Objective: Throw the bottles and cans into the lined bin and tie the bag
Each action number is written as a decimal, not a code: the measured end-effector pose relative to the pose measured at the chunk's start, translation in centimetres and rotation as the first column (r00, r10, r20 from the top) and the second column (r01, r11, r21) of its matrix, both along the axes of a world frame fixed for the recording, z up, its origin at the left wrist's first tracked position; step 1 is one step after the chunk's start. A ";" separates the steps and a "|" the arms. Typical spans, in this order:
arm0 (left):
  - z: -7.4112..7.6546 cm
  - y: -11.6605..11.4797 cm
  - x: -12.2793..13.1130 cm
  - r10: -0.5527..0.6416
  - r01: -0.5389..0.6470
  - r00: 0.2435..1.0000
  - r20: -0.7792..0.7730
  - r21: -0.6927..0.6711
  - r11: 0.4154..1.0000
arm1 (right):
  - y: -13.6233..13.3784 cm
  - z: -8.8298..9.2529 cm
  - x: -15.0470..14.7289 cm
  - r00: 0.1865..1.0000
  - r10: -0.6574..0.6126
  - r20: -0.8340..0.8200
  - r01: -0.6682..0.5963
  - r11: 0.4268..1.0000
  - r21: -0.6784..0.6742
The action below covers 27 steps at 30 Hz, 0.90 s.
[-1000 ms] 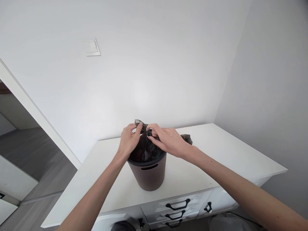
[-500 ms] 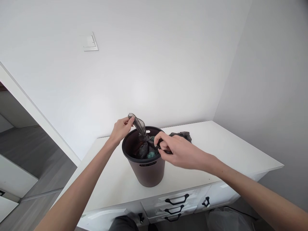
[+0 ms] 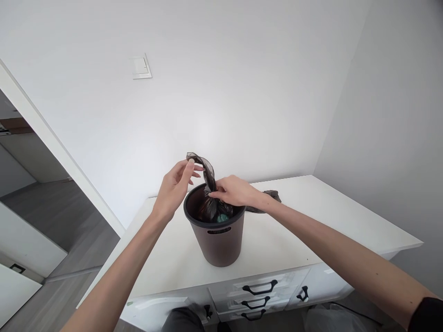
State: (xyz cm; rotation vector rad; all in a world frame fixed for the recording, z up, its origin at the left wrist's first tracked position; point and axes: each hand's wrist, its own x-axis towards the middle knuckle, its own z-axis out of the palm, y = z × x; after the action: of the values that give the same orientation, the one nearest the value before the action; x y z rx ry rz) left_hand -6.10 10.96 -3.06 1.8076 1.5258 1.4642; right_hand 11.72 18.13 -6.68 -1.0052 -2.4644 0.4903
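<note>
A dark brown bin (image 3: 220, 246) with a black rim stands upright on the white cabinet top. Inside it lies a sheer black bag (image 3: 209, 177), gathered into a neck, with something green showing through. Above the bin's left rim, my left hand (image 3: 176, 182) pinches the raised end of the bag between thumb and fingers. My right hand (image 3: 233, 190) is over the right part of the opening, its fingers closed on the bag's gathered neck. More black bag material (image 3: 272, 196) rests on the cabinet behind and right of the bin.
The white cabinet (image 3: 290, 244) has black handles (image 3: 259, 287) on its front. Behind it is a wall with a light switch (image 3: 141, 67). A doorway is at the left. A clear plastic bag (image 3: 337, 318) sits on the floor at the lower right.
My right hand has moved from the bin's right rim to the bag's neck. The bag's raised end stands higher in my left hand. The view has shifted slightly.
</note>
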 end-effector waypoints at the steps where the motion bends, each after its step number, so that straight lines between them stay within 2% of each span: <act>1: -0.4 -0.3 -0.3 0.019 -0.019 1.000 0.016 -0.014 1.000 | 0.3 0.1 0.1 0.999 -0.010 -0.030 0.009 0.999 -0.034; 4: -1.8 -1.2 -1.1 0.075 -0.074 0.997 0.012 -0.062 0.995 | 1.7 0.3 0.2 0.995 -0.077 -0.064 0.070 0.993 -0.097; 9: -4.5 -2.4 -1.8 0.024 -0.068 0.958 -0.286 -0.143 0.987 | 4.0 -0.2 -0.2 0.994 -0.104 -0.013 0.100 0.980 -0.170; 14: -6.9 -2.6 -2.2 -0.076 0.054 0.887 -0.456 -0.062 0.997 | 4.8 -0.9 -1.4 0.983 -0.174 0.063 0.178 0.981 -0.076; 18: -8.0 -2.5 -2.6 -0.055 0.080 0.862 -0.504 0.028 0.996 | 5.0 -0.4 -1.8 0.966 -0.234 0.107 0.238 0.971 -0.031; 23: -8.7 -2.3 -2.6 0.001 0.055 0.854 -0.520 0.091 0.994 | 4.7 2.4 -0.4 0.974 -0.202 -0.098 0.199 0.979 -0.045; 25: -9.2 -2.2 -2.5 0.013 0.056 0.855 -0.519 0.116 0.992 | 4.6 3.7 0.7 0.950 -0.204 -0.238 0.190 0.978 -0.082; 27: -9.7 -2.0 -2.5 0.031 0.056 0.853 -0.522 0.150 0.987 | 4.7 4.9 2.0 0.889 -0.189 -0.418 0.155 0.981 -0.112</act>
State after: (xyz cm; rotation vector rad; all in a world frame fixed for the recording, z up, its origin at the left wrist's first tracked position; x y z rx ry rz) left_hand -8.58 8.93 -12.74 2.4594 1.6588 1.1638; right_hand 13.68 22.79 -1.75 -1.0102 -1.9609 0.6702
